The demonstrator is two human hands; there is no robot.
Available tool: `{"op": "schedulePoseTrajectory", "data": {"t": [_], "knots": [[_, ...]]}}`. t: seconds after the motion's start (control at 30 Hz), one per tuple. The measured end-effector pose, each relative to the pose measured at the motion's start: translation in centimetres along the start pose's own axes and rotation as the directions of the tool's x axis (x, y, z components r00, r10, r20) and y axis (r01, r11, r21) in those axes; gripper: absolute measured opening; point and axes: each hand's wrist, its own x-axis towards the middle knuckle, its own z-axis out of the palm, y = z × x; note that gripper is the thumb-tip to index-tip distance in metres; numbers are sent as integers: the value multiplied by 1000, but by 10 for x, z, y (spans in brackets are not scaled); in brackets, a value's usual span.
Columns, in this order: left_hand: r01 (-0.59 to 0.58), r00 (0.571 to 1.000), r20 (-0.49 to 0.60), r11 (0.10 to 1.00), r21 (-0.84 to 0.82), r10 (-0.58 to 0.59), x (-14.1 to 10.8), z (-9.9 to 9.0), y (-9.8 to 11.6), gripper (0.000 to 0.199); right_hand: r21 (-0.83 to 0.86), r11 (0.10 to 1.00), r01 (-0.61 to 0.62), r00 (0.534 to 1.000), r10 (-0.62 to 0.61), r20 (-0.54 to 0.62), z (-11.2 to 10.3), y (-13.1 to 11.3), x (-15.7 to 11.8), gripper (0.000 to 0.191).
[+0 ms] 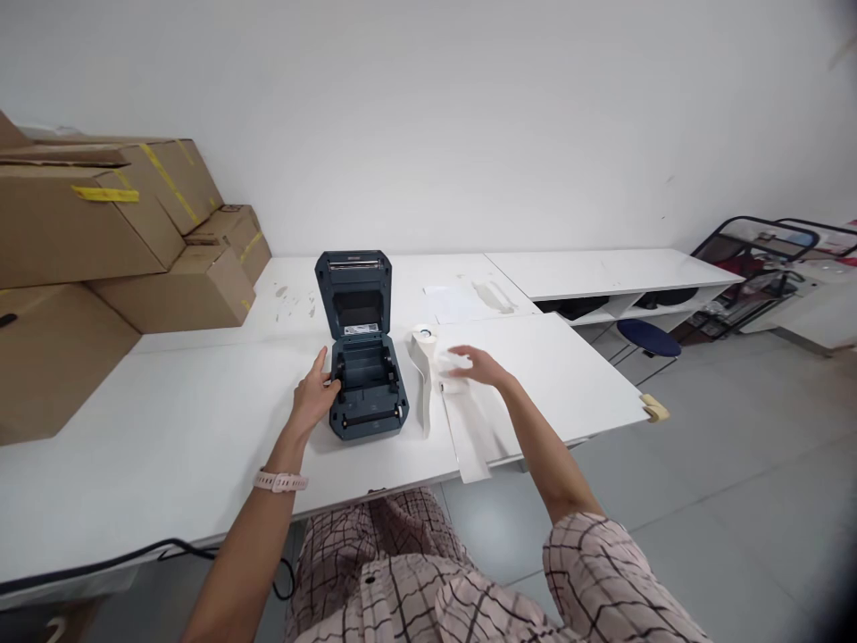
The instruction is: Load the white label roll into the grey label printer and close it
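Note:
A dark blue-grey label printer (365, 393) stands on the white table with its lid (354, 290) raised and its inside bare of any roll. At its left edge, my left hand (314, 393) grips the side wall, thumb over the rim. To the printer's right sits a white label roll (424, 334) with a loose strip trailing toward me. My right hand (477, 366) is just beside it, fingers curved and apart over blurred white label paper (450, 366). From there a long white strip (472, 460) runs down past the table's front edge. Whether my right fingertips touch the paper is unclear.
Cardboard boxes (73, 223) are stacked on the left of the table (201, 420). White sheets (450, 302) lie behind the rolls. A black cable (134, 554) hangs along the front left. A blue stool (648, 337) and a lower shelf unit (622, 268) stand at right.

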Motion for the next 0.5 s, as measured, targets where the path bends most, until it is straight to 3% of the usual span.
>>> {"op": "schedulePoseTrajectory", "data": {"t": [0.13, 0.27, 0.4, 0.5], "knots": [[-17, 1000, 1, 1000, -21, 17, 3, 2, -3, 80, 174, 984, 46, 999, -41, -31, 2, -13, 50, 84], [-7, 1000, 7, 1000, -29, 8, 4, 2, -5, 81, 303, 952, 52, 999, -46, -27, 21, -29, 78, 76], [-11, 1000, 17, 994, -109, 13, 4, 3, -9, 81, 377, 920, 105, 994, -88, -62, 14, -48, 70, 65], [-8, 999, 31, 987, -158, 13, 6, 3, -12, 81, 383, 889, 253, 959, -283, 22, -4, -85, 52, 63]]}}
